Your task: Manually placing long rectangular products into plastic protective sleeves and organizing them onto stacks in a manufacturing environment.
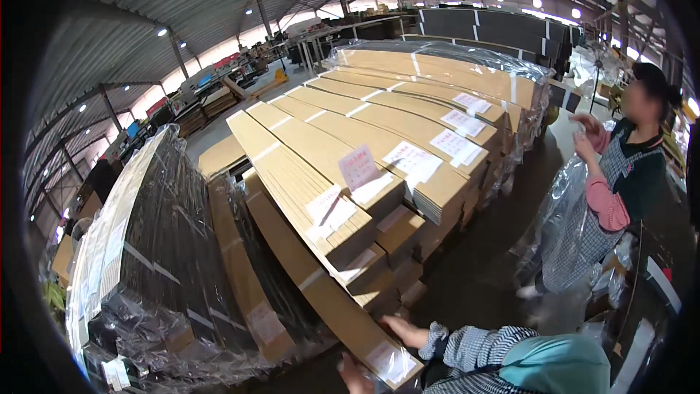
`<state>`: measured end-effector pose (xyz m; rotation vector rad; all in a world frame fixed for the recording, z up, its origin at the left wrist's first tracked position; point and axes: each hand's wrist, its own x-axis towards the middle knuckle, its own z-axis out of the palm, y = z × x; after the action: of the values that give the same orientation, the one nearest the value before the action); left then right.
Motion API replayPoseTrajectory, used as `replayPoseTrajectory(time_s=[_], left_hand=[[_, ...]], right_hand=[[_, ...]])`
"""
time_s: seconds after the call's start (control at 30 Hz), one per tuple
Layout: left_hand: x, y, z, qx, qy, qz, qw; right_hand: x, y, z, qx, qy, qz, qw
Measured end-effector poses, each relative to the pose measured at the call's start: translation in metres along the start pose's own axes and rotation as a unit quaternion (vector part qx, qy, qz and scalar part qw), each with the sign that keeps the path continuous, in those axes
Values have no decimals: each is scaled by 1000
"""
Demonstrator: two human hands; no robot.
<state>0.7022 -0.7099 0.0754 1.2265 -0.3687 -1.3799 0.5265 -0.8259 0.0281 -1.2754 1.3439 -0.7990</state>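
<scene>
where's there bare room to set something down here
Dark floor lies bare between the cardboard stack and the person in the checked apron; the stack's top has bare stretches between straps beyond the labels. Lower left is crowded: dark wrapped stack close beside a brown bundle.

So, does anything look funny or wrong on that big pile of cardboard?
Yes, one pinkish paper label looks odd. It sticks up near the front end of the brown cardboard stack, while most other labels lie flat.
</scene>
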Motion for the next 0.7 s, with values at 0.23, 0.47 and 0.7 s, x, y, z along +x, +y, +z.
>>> replayPoseTrajectory(time_s=[0.23,0.47,0.7], left_hand=[[-38,-14,15,214,131,137,958],[-37,-14,6,302,127,187,926],[-47,-10,-8,340,136,220,904]], right_hand=[[-33,28,39,-52,106,-68,991],[25,102,33,-12,12,-140,990],[-52,-129,-33,-150,-185,112,965]])
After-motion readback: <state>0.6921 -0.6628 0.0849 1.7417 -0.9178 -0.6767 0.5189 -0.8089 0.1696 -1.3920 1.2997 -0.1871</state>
